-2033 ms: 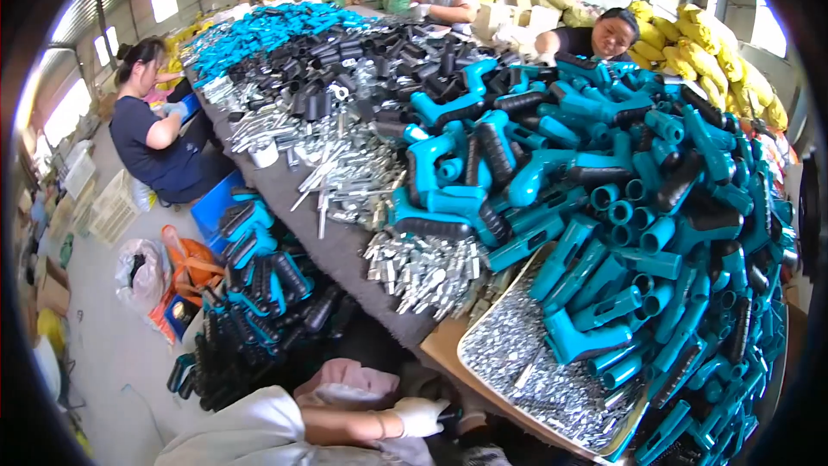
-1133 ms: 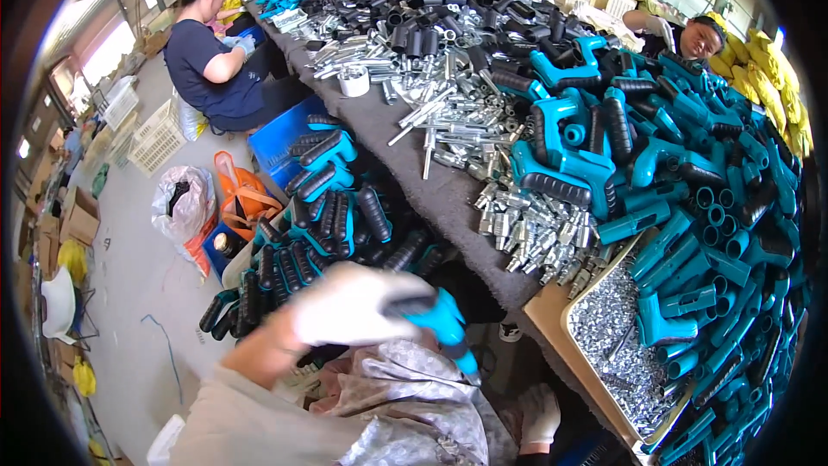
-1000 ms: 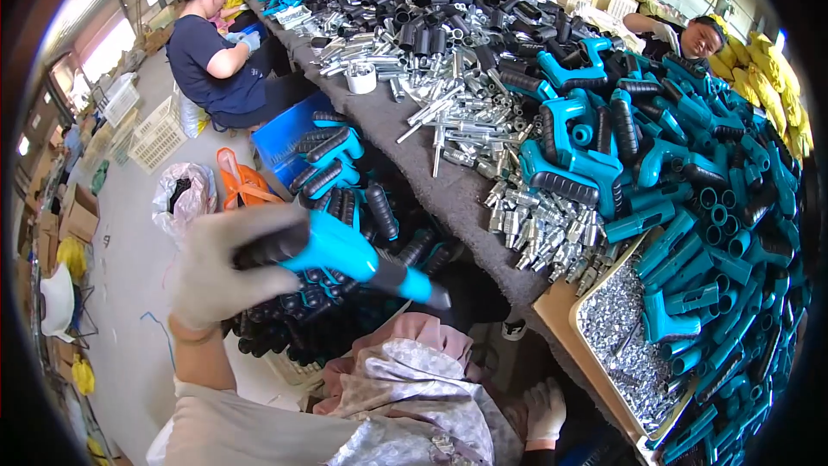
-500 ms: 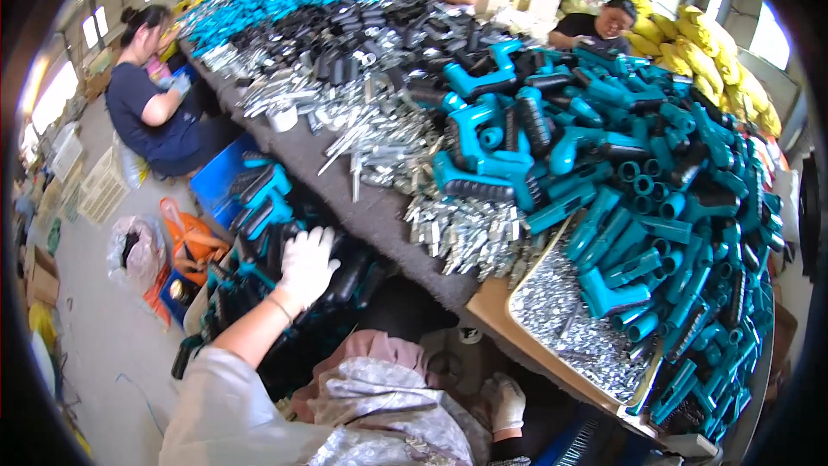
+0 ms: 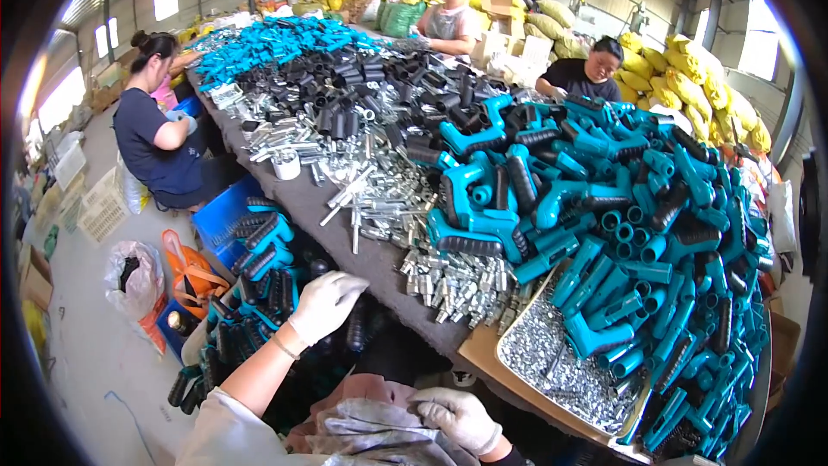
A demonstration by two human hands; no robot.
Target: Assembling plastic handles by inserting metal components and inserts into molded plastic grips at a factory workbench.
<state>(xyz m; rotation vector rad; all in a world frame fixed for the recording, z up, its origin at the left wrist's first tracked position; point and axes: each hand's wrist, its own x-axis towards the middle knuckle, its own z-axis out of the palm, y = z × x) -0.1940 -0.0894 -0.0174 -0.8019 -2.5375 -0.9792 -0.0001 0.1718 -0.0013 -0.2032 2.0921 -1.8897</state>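
While fingers loosely apart, left hand [image 5: 323, 304] over handle pile [image 5: 250, 293]; right hand [image 5: 457, 416] on cloth [image 5: 362, 431], fingers apart.

A: What does the person wear on the left hand [image 5: 324, 305]?

B: A white knit glove with a snug cuff; a thin band circles the wrist just behind it, and a pale rolled sleeve begins further up that arm.

A: And the right hand [image 5: 457, 415]?

B: The same white glove, slightly greyed, above grey crumpled clothing.

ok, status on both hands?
Left hand gloved, empty, above the pile of finished handles beside the table. Right hand gloved, resting on cloth in lap. Nothing in between.
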